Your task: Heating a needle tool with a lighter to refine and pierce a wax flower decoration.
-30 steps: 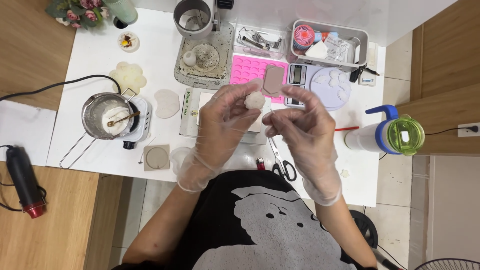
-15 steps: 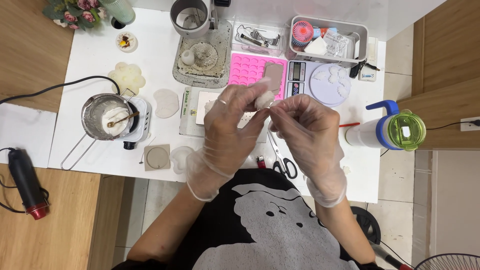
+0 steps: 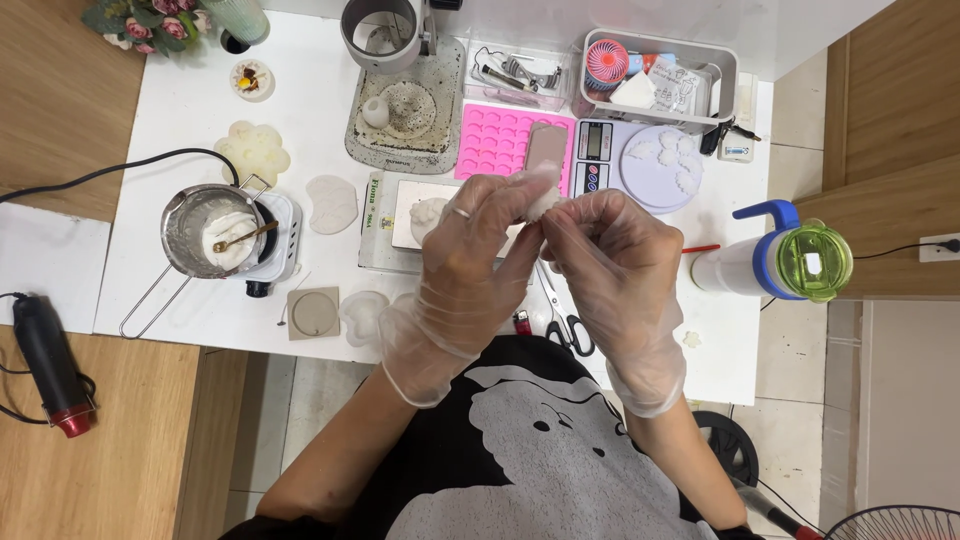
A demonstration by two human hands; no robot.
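Head view: I see the small white wax piece (image 3: 543, 203) pinched between my 2 gloved hands above the table (image 3: 330, 90). My left hand (image 3: 470, 250) clamps it from the left, thumb under; my right hand (image 3: 615, 240) closes fingertips on its right edge. Both wrists angle inward, equally near it.

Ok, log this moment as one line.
left hand: holds small white moulded piece | right hand: touching same piece | below: white table, black-handled scissors
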